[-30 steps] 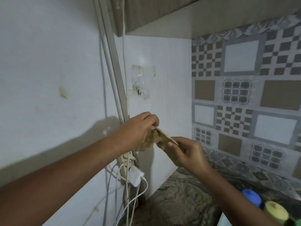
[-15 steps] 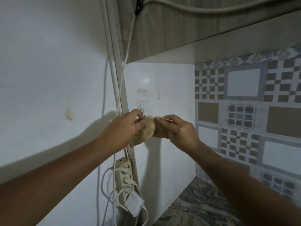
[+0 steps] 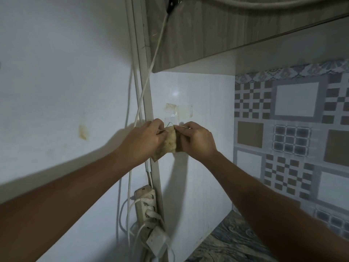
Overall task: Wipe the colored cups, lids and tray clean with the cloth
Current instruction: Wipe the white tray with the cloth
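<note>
While both arms reach up, left hand [image 3: 145, 138] and right hand [image 3: 196, 139] pinch the cloth [image 3: 168, 143].

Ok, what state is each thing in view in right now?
Cloth: held up by both hands at the wall hook.
Left hand: grips the cloth.
Right hand: pinches its top edge.
Power strip: wall-mounted, several plugs in.

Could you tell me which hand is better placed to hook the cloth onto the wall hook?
Probably the right hand: it pinches the top edge of the cloth just beside the hook; the left hand grips the cloth lower down.
</note>
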`<state>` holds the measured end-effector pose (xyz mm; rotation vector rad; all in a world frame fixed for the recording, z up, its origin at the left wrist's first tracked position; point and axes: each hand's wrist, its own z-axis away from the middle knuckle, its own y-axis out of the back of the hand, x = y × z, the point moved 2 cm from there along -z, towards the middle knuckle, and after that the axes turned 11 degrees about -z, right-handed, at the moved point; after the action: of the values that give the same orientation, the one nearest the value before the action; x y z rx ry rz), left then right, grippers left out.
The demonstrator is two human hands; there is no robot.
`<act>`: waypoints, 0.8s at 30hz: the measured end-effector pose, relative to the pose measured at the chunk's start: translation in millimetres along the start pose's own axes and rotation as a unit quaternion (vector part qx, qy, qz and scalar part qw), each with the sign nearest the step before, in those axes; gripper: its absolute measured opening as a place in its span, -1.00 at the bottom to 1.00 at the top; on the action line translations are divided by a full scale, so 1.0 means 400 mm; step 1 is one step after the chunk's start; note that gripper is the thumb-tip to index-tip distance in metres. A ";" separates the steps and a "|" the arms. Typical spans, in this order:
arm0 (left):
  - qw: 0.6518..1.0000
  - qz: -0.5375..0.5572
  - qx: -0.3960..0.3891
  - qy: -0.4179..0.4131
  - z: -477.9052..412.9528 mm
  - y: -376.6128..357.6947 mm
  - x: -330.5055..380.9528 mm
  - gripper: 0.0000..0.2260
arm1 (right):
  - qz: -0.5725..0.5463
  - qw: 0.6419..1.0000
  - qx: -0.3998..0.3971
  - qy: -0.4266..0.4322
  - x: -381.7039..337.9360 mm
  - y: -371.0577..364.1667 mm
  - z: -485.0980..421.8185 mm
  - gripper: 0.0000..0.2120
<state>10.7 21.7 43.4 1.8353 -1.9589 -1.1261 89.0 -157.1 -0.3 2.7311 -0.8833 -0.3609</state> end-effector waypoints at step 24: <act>0.995 0.066 -0.078 0.012 0.160 -0.106 0.142 -0.74 | -0.135 0.949 -0.155 -0.239 -0.013 0.027 0.157 -0.79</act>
<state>-8.7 -4.0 -46.5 1.6094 -1.8891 -1.1744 59.8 -172.2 -55.0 2.4987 -0.4856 -1.1474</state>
